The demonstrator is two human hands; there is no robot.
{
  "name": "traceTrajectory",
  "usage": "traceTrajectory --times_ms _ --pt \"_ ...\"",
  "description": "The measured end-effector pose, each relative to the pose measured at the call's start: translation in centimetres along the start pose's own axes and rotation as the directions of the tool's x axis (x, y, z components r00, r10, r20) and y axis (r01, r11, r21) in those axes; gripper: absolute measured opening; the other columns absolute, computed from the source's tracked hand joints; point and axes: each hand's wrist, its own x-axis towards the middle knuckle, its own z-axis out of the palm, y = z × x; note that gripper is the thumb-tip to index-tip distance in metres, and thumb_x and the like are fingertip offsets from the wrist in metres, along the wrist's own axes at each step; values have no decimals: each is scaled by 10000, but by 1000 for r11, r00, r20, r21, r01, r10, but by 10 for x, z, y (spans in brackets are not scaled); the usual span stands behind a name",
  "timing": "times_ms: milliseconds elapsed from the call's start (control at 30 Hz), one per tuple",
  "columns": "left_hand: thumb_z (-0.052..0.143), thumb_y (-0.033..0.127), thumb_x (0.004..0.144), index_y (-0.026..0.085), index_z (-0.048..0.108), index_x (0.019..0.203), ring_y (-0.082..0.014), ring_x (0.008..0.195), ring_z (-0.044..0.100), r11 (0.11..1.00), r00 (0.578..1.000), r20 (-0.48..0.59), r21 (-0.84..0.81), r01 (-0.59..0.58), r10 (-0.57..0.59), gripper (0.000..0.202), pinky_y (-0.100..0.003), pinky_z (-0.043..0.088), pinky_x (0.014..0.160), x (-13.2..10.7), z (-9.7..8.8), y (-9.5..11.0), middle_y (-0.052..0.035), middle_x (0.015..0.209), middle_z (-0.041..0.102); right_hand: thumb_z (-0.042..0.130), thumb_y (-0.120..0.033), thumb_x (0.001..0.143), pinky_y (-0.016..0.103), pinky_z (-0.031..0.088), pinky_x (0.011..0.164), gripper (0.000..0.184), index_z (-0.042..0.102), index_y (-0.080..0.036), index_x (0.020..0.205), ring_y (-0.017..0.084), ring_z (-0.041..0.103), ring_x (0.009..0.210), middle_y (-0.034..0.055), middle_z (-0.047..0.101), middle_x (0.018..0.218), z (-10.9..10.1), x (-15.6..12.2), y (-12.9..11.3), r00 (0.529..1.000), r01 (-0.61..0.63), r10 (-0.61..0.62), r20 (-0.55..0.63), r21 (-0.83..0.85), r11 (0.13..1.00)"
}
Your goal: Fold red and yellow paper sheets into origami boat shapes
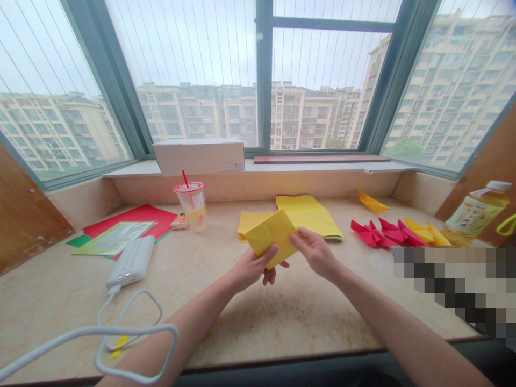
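Note:
A piece of yellow paper [273, 236], roughly square with a crease across it, is held up above the stone counter. My left hand [256, 269] grips its lower left part, thumb on the front and fingers behind. On the right edge, my right hand [316, 250] pinches the paper between thumb and fingers. Behind it lie a smaller yellow sheet [248, 221] and a stack of larger yellow sheets [312, 216]. Folded red paper shapes [371, 234] and folded yellow paper shapes [427, 231] rest at the right, with a yellow paper boat [373, 201] farther back.
A white power bank [132, 260] with a looping white cable [137, 329] lies at the left. Near it are red sheets [133, 215] and a plastic cup with a straw [192, 207]. A drink bottle [478, 212] stands at right; a white box [199, 156] sits on the sill.

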Motion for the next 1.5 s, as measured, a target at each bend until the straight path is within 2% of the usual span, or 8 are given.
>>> traceTrajectory --times_ms 233,567,867,933,1033,1200,1300,1500 --pt "627 464 857 121 614 1005 -42 338 480 978 999 45 207 -4 -5 373 -136 306 295 1 -3 -7 -74 783 727 613 -554 861 306 538 682 373 685 -201 958 206 666 765 47 726 862 -2 0 -6 999 -42 42 -5 56 998" --pt "610 416 874 124 596 1024 -35 306 441 973 988 127 222 55 -85 328 -144 304 291 -2 -2 -1 -44 720 712 626 -529 862 273 481 610 359 679 -181 790 175 609 659 21 676 700 -3 -3 -11 997 -44 48 -59 59 997" --pt "457 587 927 115 584 995 -73 327 529 983 971 210 168 78 -113 494 -151 304 277 -9 1 4 -103 752 738 595 -533 886 255 481 527 388 708 -162 880 168 613 595 31 685 697 1 -3 -7 991 -64 69 -117 47 997" --pt "420 605 934 110 587 952 -76 314 519 991 978 185 114 71 -92 523 -158 293 270 -9 2 6 -109 730 734 564 -543 902 266 515 536 446 647 -177 1144 182 651 619 49 711 782 1 -2 -3 990 -69 76 -115 67 995" --pt "417 620 927 100 593 980 -83 312 519 999 995 90 10 43 -43 551 -171 300 277 -6 1 8 -117 747 734 592 -527 893 311 579 643 663 375 -239 1450 217 708 804 115 699 1075 -1 -3 2 996 22 -24 -80 -22 1000" --pt "458 626 894 86 587 1084 -135 364 573 981 998 -57 -193 -36 25 586 -205 346 314 -3 -2 8 -67 669 685 732 -405 820 412 511 980 499 601 -290 1289 257 611 1148 96 612 1257 -3 -6 1 954 299 -263 143 -432 851" --pt "458 611 891 71 583 1122 -167 406 601 970 998 -54 -239 -46 34 600 -224 385 345 -2 0 5 -48 609 647 675 -335 879 401 536 945 380 646 -303 1257 230 636 1091 81 630 1194 -3 -6 2 931 365 -319 176 -478 799" --pt "475 536 877 81 600 1126 -202 572 661 944 987 -137 -305 -127 89 533 -274 486 441 0 1 1 -118 822 715 685 -316 876 410 546 937 379 657 -312 1254 241 639 1112 87 635 1232 -5 -5 3 906 420 -385 173 -471 776"
